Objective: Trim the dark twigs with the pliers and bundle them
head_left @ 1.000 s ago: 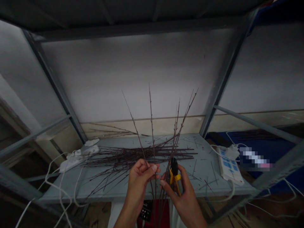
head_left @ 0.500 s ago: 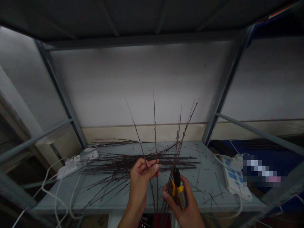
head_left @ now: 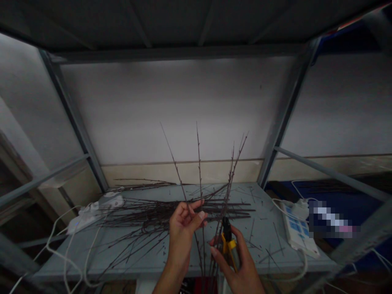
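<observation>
Your left hand [head_left: 183, 234] is raised in front of the shelf, its fingers [head_left: 196, 214] curled about halfway toward the thumb. Thin dark twigs [head_left: 180, 183] stand upright from below, and 1 of them runs right along those fingertips; the view does not settle whether they pinch it. Your right hand [head_left: 240, 265] is closed around yellow-handled pruning shears [head_left: 229, 247], their black tip pointing up. A bunch of the twigs passes just left of that tip, close to your right fingers. Beyond your hands, a loose pile of twigs [head_left: 159, 212] lies crosswise on the grey metal shelf [head_left: 263, 245], with short snippets [head_left: 272, 255] scattered around it. A white power strip [head_left: 297, 230] sits at the shelf's right edge, and white cables [head_left: 70, 249] trail off its left side past a white adapter [head_left: 94, 214].
</observation>
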Motion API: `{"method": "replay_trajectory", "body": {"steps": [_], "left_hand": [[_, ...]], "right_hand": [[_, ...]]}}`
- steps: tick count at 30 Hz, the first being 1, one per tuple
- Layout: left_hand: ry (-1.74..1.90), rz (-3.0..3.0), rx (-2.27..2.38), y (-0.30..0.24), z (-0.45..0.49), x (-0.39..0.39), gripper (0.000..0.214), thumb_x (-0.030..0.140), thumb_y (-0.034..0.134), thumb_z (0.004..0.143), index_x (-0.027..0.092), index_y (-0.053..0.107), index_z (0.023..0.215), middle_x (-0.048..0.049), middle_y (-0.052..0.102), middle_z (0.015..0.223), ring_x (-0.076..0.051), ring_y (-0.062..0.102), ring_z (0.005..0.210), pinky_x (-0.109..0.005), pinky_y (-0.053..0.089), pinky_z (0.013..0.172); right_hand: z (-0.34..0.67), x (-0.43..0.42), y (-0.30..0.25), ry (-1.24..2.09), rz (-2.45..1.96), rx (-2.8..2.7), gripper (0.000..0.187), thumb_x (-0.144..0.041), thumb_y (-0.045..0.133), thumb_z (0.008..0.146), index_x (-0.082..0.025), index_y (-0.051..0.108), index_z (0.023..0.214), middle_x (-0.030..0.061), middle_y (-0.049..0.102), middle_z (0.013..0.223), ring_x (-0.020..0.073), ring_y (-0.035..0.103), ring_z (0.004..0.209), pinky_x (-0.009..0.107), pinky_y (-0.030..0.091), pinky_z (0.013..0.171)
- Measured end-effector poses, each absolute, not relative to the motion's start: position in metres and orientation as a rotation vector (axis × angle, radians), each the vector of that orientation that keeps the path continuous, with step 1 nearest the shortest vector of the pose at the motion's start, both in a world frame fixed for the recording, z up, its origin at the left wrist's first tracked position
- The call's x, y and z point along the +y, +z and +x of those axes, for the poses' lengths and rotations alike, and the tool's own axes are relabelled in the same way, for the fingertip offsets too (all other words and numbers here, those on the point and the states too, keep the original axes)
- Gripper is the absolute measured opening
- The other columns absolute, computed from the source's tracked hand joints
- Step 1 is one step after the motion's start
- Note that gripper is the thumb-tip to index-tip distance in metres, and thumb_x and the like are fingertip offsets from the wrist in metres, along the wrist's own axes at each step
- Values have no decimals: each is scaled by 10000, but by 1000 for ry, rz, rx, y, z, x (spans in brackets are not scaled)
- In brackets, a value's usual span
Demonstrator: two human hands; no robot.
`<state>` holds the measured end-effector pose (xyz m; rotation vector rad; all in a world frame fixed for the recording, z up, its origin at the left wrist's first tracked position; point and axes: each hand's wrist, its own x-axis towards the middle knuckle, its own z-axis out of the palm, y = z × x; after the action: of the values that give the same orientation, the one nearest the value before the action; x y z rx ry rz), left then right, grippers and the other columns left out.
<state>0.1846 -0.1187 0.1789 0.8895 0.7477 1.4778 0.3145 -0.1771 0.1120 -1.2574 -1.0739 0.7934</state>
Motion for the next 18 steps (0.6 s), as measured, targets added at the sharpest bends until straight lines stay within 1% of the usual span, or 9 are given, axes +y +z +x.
{"method": "replay_trajectory", "body": {"steps": [4, 6, 8, 10, 13, 16, 18], "left_hand": [[1442, 875, 715, 176, 184, -117, 335, 266, 822, 755, 187, 496, 757, -138, 688, 1275, -249, 732, 897, -345, 595, 714], [1431, 866, 716, 174, 183, -116, 340, 265, 815, 765, 191, 483, 760, -133, 679, 1297, -254, 730, 919, -351, 597, 723], [1430, 848, 725, 174, 183, -117, 360, 262, 826, 752, 194, 472, 757, -125, 677, 1308, -248, 730, 907, -347, 598, 714], [1435, 839, 736, 177, 183, -118, 375, 262, 839, 732, 195, 471, 755, -120, 671, 1324, -235, 730, 873, -335, 597, 689], [1445, 851, 761, 182, 182, -121, 376, 265, 844, 721, 192, 476, 747, -128, 656, 1354, -219, 724, 839, -322, 595, 662], [1431, 872, 768, 185, 180, -123, 374, 258, 843, 725, 190, 475, 732, -137, 647, 1371, -214, 717, 851, -323, 600, 682], [1426, 874, 759, 186, 180, -125, 377, 256, 843, 727, 190, 472, 728, -138, 646, 1374, -213, 715, 857, -323, 604, 688]], "right_hand": [[323, -177, 116, 772, -1282, -1139, 675, -569, 654, 836, -282, 385, 1385, 58, 757, 1057, 260, 710, 1023, 411, 516, 978], [333, -174, 120, 702, -1294, -1195, 666, -541, 654, 848, -282, 385, 1399, 77, 753, 1110, 265, 712, 1037, 420, 523, 977], [345, -169, 126, 584, -1333, -1273, 638, -511, 663, 849, -274, 416, 1388, 92, 746, 1149, 268, 725, 1010, 414, 551, 940], [359, -163, 135, 449, -1382, -1385, 576, -484, 649, 865, -263, 452, 1359, 99, 739, 1171, 264, 733, 985, 403, 570, 911], [373, -155, 151, 266, -1410, -1568, 451, -439, 588, 920, -257, 479, 1318, 93, 725, 1188, 250, 727, 1000, 388, 569, 914], [378, -148, 167, 114, -1364, -1737, 346, -374, 544, 963, -255, 485, 1283, 81, 726, 1147, 238, 717, 1006, 372, 565, 904], [377, -141, 176, 16, -1339, -1855, 302, -299, 522, 972, -249, 490, 1268, 87, 711, 1152, 244, 699, 1031, 384, 556, 909]]}}
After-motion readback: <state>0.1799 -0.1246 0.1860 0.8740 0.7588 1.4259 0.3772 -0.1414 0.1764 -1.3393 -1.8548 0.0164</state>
